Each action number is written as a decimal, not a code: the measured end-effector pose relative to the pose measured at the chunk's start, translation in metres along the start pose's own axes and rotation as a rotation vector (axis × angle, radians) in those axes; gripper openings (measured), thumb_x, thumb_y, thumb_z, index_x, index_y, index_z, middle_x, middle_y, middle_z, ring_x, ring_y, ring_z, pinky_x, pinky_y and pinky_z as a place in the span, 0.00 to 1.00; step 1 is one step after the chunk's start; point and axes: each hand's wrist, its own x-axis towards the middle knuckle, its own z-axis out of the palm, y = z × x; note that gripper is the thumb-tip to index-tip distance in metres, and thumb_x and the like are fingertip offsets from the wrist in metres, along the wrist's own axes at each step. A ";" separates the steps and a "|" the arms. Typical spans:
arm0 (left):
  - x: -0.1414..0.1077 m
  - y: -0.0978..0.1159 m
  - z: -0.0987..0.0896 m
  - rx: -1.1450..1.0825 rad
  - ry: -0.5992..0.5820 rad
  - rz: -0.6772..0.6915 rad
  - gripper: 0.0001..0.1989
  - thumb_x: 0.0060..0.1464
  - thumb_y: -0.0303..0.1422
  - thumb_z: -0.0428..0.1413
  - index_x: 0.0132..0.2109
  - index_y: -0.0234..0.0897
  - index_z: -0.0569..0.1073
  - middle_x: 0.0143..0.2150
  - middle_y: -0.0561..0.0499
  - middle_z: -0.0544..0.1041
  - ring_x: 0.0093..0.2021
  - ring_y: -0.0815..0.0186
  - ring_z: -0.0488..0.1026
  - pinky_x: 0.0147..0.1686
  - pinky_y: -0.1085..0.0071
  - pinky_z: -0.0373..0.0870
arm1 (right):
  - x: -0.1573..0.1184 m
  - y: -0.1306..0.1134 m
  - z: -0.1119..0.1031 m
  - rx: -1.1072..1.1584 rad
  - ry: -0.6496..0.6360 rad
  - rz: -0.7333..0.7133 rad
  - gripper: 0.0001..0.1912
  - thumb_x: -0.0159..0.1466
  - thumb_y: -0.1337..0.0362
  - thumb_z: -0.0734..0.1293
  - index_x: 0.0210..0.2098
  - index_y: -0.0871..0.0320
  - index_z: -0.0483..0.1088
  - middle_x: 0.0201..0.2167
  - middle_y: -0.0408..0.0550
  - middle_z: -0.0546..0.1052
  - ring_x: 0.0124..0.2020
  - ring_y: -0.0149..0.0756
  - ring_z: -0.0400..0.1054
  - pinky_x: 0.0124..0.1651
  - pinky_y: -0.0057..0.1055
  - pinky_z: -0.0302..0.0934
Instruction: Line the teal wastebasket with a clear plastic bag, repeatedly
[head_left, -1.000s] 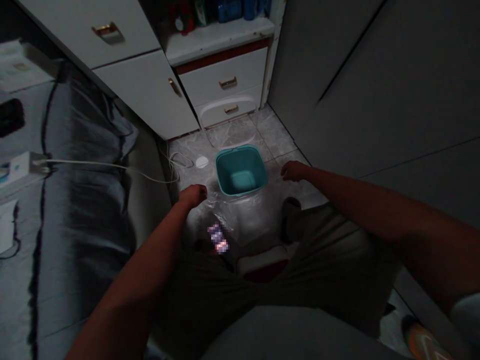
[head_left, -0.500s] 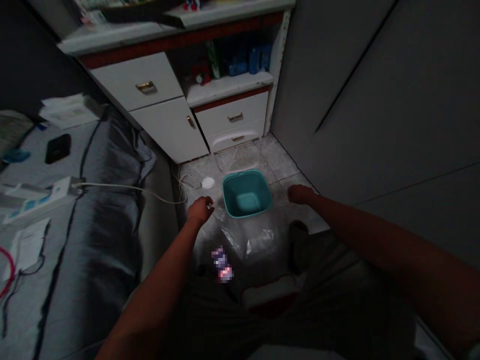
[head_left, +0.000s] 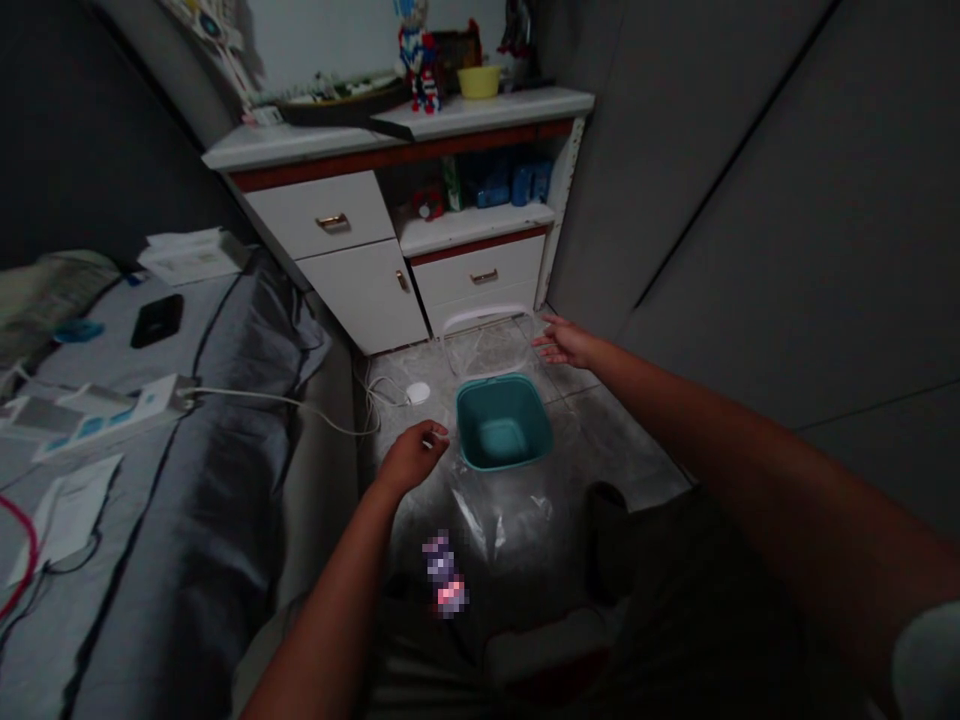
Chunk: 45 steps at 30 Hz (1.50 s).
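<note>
A square teal plastic bin (head_left: 504, 422) stands on the tiled floor between my hands, its opening facing up. A clear plastic bag (head_left: 502, 515) lies against its near side. My left hand (head_left: 411, 457) hangs just left of the bin's rim, over the bag's edge, with its fingers curled and no held object visible. Beyond the bin's far right corner, my right hand (head_left: 568, 343) is spread, touching nothing. Behind the bin stands a clear plastic container with a white rim (head_left: 487, 345). A pixelated blurred patch (head_left: 444, 575) hides something below the bag.
A white cabinet (head_left: 337, 240) with drawers and shelves of bottles stands ahead, toy figures on top. To the left, a grey-covered bed (head_left: 195, 500) holds a power strip (head_left: 97, 415), a black phone (head_left: 157, 321) and papers. A white cable (head_left: 300, 403) runs to the floor. Grey wardrobe doors (head_left: 750, 200) fill the right.
My view has tilted up, showing the cabinet top. My right hand has reached farther forward past the bin with fingers spread, and my left hand has moved closer to the bin's rim.
</note>
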 end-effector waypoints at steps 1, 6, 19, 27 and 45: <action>0.000 0.000 0.001 0.049 -0.033 -0.022 0.12 0.61 0.39 0.59 0.47 0.39 0.80 0.38 0.49 0.83 0.33 0.63 0.78 0.36 0.68 0.71 | 0.000 -0.011 0.003 0.040 -0.053 -0.007 0.30 0.74 0.63 0.57 0.74 0.48 0.51 0.47 0.50 0.81 0.28 0.29 0.72 0.35 0.26 0.71; 0.000 0.006 -0.002 0.244 -0.095 -0.055 0.12 0.64 0.39 0.59 0.52 0.43 0.80 0.45 0.48 0.85 0.39 0.62 0.81 0.39 0.69 0.70 | -0.016 -0.020 0.004 0.079 -0.097 0.048 0.21 0.76 0.57 0.53 0.63 0.57 0.61 0.45 0.57 0.82 0.27 0.31 0.72 0.35 0.26 0.69; 0.003 0.015 0.031 0.437 -0.248 -0.084 0.13 0.65 0.40 0.56 0.52 0.45 0.80 0.49 0.48 0.86 0.50 0.57 0.82 0.45 0.67 0.72 | -0.121 0.123 0.004 -0.755 -0.405 0.327 0.18 0.74 0.57 0.61 0.59 0.57 0.69 0.55 0.61 0.80 0.34 0.38 0.80 0.35 0.31 0.72; 0.000 -0.007 0.078 0.598 -0.405 -0.020 0.18 0.65 0.39 0.57 0.59 0.49 0.81 0.52 0.45 0.85 0.58 0.52 0.80 0.52 0.63 0.74 | -0.150 0.134 0.031 -1.273 -0.569 -0.230 0.22 0.74 0.59 0.62 0.62 0.59 0.75 0.57 0.60 0.81 0.57 0.49 0.77 0.58 0.39 0.68; 0.014 0.004 0.062 0.478 -0.380 -0.065 0.18 0.63 0.48 0.58 0.51 0.45 0.82 0.42 0.48 0.86 0.45 0.57 0.82 0.40 0.68 0.71 | -0.137 0.126 0.047 -1.444 -0.672 -0.234 0.18 0.72 0.59 0.65 0.50 0.64 0.82 0.54 0.66 0.81 0.54 0.55 0.78 0.50 0.40 0.69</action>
